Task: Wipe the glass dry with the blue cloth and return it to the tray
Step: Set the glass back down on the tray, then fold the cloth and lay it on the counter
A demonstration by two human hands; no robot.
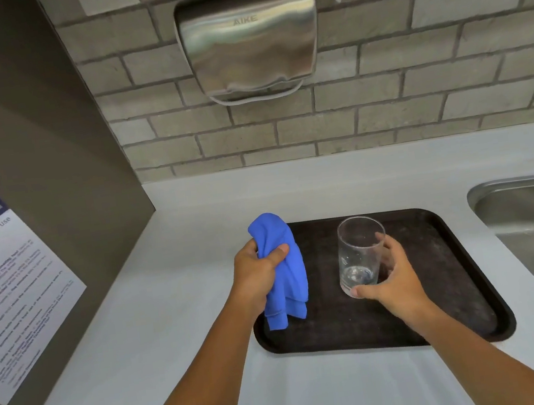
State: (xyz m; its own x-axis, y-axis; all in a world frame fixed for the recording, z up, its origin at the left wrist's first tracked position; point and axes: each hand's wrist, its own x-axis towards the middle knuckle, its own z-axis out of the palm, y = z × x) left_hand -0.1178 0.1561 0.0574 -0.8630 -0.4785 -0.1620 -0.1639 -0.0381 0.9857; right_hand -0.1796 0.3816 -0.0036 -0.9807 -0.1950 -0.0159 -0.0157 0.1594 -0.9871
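At frame centre our left hand (258,274) clenches the bunched blue cloth (284,269) – beside it, our right hand (395,276) curls thumb and fingers round the upright glass (358,254) over the dark tray (443,280).

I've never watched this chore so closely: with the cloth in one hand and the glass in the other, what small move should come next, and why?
Probably bring the two together: lift the glass toward the blue cloth. The right hand grips the upright glass low down over the tray, the left hand holds the cloth bunched beside it, and cloth and glass are apart, so no wiping can start until they meet.
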